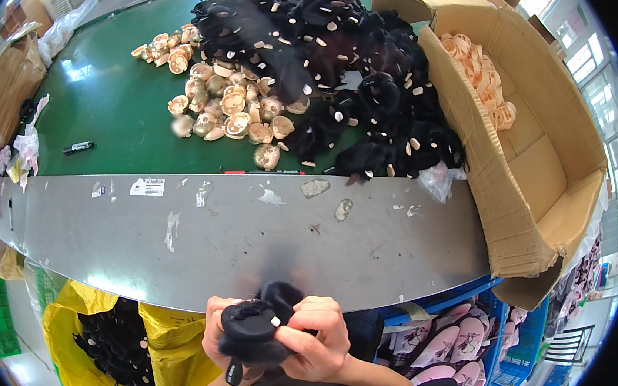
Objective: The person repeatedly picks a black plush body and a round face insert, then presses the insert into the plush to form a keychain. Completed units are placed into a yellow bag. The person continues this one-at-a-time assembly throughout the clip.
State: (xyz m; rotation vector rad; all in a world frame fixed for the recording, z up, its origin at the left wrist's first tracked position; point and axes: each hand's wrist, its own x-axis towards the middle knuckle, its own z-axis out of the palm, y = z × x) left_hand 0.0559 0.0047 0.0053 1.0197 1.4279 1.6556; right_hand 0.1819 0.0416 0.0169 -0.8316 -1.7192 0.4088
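Note:
Both hands are together in front of my body, just past the near edge of the metal table (237,242). My left hand (217,335) grips the left side of a black fluffy piece (257,327), from which a small black tag hangs. My right hand (317,339) pinches its right side, the fingertips beside a small pale tab. A large heap of similar black fluffy pieces (312,42) with pale tabs lies on the green table surface (110,112). Left of that heap is a pile of peach and gold-coloured molded parts (234,102).
An open cardboard box (536,153) with peach strips (479,81) stands at the right. Markers (78,148) lie on the table. Below left is a yellow bag (171,347) of black pieces; below right, blue crates (495,345) hold pink slippers (468,339).

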